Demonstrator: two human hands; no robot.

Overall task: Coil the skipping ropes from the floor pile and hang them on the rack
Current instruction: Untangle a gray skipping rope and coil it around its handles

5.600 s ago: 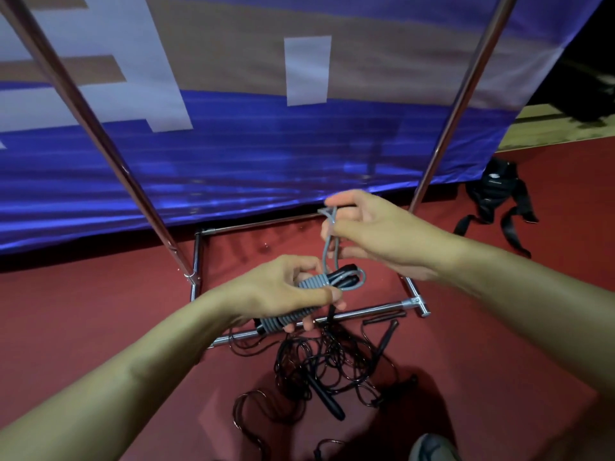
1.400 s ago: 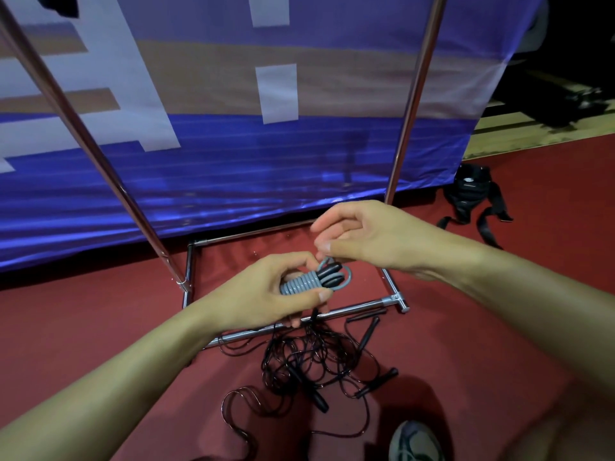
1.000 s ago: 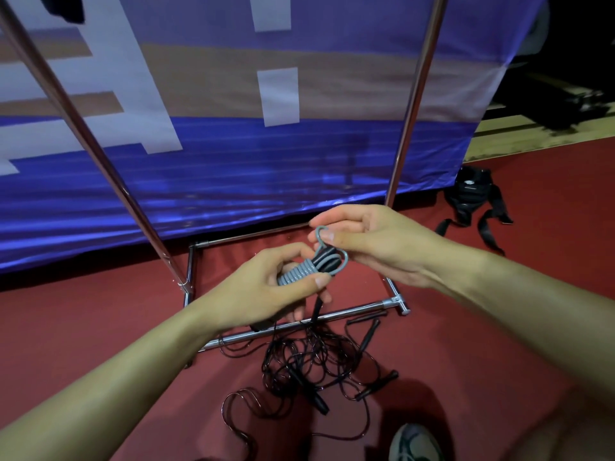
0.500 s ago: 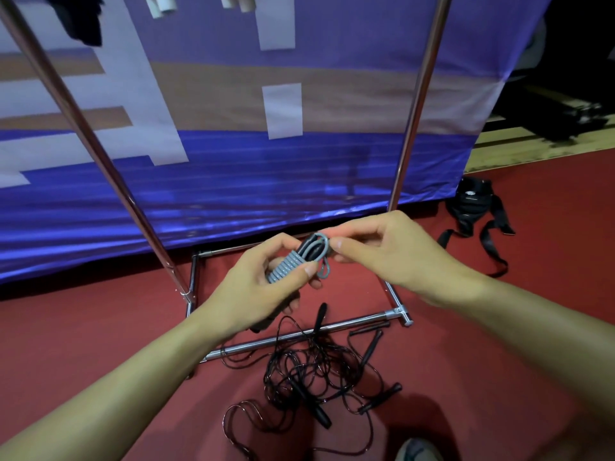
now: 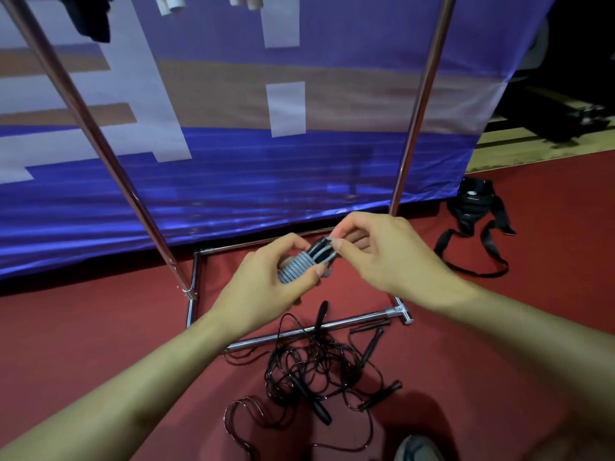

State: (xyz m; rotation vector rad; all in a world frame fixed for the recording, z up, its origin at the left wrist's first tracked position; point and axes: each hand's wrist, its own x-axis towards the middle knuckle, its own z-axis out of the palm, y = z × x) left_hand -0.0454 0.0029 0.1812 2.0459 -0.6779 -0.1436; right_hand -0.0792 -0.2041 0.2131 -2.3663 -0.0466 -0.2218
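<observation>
The grey rope bundle is being gripped by the left hand while its end loop is being pinched by the right hand, best tucked snugly.

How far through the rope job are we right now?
Done: some items hang at the rack's top edge, too cropped to identify. In hand: the left hand grips a tightly wound grey rope bundle, and the right hand pinches its end loop, finishing the coil. Left: hanging this bundle, then the tangled black ropes piled on the floor by the rack base.
</observation>
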